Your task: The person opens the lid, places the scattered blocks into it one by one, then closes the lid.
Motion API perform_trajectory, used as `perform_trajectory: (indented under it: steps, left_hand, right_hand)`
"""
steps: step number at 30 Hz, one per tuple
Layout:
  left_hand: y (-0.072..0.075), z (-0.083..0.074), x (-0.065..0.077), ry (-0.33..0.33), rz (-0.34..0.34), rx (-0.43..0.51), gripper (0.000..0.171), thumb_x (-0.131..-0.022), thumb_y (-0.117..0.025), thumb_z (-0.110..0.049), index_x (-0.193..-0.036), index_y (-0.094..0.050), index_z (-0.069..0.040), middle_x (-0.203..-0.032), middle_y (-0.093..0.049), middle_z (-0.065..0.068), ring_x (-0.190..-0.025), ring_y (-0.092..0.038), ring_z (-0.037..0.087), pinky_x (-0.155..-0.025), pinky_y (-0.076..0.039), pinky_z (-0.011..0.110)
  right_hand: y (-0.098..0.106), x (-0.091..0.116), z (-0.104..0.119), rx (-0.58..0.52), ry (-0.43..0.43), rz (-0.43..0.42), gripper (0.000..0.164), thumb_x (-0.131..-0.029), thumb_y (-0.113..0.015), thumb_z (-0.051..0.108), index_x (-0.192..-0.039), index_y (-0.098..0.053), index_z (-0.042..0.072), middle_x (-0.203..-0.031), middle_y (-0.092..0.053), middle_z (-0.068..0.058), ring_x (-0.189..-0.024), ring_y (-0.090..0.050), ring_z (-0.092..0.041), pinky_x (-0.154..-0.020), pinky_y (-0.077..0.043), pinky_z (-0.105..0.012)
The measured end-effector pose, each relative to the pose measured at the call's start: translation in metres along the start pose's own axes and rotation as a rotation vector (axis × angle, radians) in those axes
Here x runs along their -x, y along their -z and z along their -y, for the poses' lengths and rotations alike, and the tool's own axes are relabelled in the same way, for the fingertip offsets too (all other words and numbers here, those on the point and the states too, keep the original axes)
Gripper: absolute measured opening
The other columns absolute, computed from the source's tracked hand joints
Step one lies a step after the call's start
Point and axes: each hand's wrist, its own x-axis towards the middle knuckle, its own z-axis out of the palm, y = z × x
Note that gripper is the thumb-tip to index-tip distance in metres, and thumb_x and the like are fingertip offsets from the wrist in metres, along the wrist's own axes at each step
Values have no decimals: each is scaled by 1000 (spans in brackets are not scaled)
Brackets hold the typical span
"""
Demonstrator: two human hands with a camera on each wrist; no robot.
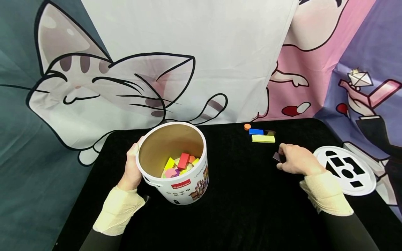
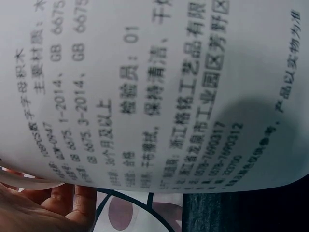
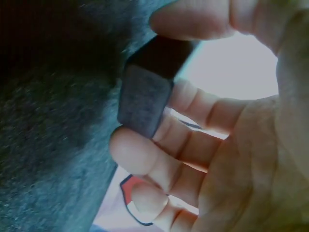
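My left hand (image 1: 132, 169) grips the left side of a white bucket (image 1: 193, 181), which leans so that its mouth faces me. Inside it lie several coloured blocks, among them a red block (image 1: 183, 161) and a pink one (image 1: 171, 173). The left wrist view is filled by the bucket's printed wall (image 2: 145, 96), with curled fingers (image 2: 60, 205) below it. On the right, my right hand (image 1: 296, 158) pinches a dark block (image 3: 145, 99) between thumb and fingers, low over the black cloth.
Beyond my right hand lie a yellow block (image 1: 263, 139), a blue block (image 1: 256, 132), an orange round block (image 1: 247, 127) and a dark block (image 1: 270, 132). A white lid with cut-out shapes (image 1: 337, 181) is beside my right wrist. A printed curtain (image 1: 238, 69) hangs behind the black-covered table (image 1: 238, 216).
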Motion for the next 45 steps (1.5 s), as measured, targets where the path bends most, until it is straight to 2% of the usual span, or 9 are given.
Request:
perform_trajectory:
  steps: [6,12,18,25,31,35,40,43,45]
  left_hand:
    - [-1,1,-1,-13,-24,-17,54,-104,-24,-36,-133,-55,-2,-129,-59,7,-121,-49,24,-106,-35,37]
    - [-1,0,0,13,-37,-20,57,-104,-24,-37,-135,-52,2,-130,-58,8,-122,-48,27,-106,-34,39]
    - [-1,0,0,38,-45,-21,61,-104,-25,-39,-137,-48,6,-131,-57,11,-123,-47,30,-107,-34,41]
    - [2,2,2,20,-32,-11,59,-104,-24,-40,-138,-51,1,-133,-57,7,-124,-48,27,-107,-34,38]
    - [1,0,1,19,-30,-34,62,-104,-23,-39,-138,-45,9,-132,-56,12,-123,-47,31,-106,-34,39]
    - [-2,-3,1,30,-34,-33,63,-104,-24,-39,-137,-45,10,-131,-56,13,-122,-46,32,-106,-34,40]
    - [-3,-5,1,21,-43,-45,61,-104,-25,-38,-136,-47,10,-130,-57,11,-121,-47,30,-106,-35,39]
    - [-2,-3,1,28,-52,-45,64,-104,-25,-39,-137,-43,13,-130,-56,12,-122,-47,30,-106,-34,39]
    - [-2,-2,1,30,-66,-43,64,-103,-26,-41,-136,-46,11,-130,-57,11,-122,-48,29,-107,-34,39]
  right_hand:
    - [7,4,15,-17,42,-72,40,-68,-78,36,-96,-61,12,-84,-58,1,-74,-53,-18,-68,-46,-44]
    - [11,6,34,-54,104,-137,39,-69,-77,32,-99,-63,13,-86,-57,2,-75,-52,-15,-69,-45,-41]
    - [16,9,55,-96,198,-270,36,-66,-77,25,-98,-63,16,-85,-54,5,-73,-49,-12,-67,-44,-36]
    - [26,4,80,-122,321,-389,32,-64,-74,23,-94,-63,20,-86,-53,9,-76,-49,-7,-68,-44,-31]
    - [40,-4,102,-162,378,-464,30,-68,-72,22,-96,-62,21,-86,-52,10,-77,-49,-3,-67,-43,-27]
    - [50,-9,118,-222,423,-530,30,-69,-70,20,-98,-62,21,-85,-50,9,-77,-49,-4,-67,-40,-24]
    - [63,-15,138,-354,495,-597,33,-70,-71,14,-102,-65,19,-87,-53,11,-79,-53,-4,-69,-41,-19]
    - [72,-17,152,-426,522,-626,35,-70,-72,13,-104,-66,17,-89,-55,10,-80,-54,-4,-71,-44,-21]
    - [78,-18,161,-466,532,-637,36,-70,-73,11,-105,-67,16,-91,-56,9,-80,-55,-4,-72,-46,-24]
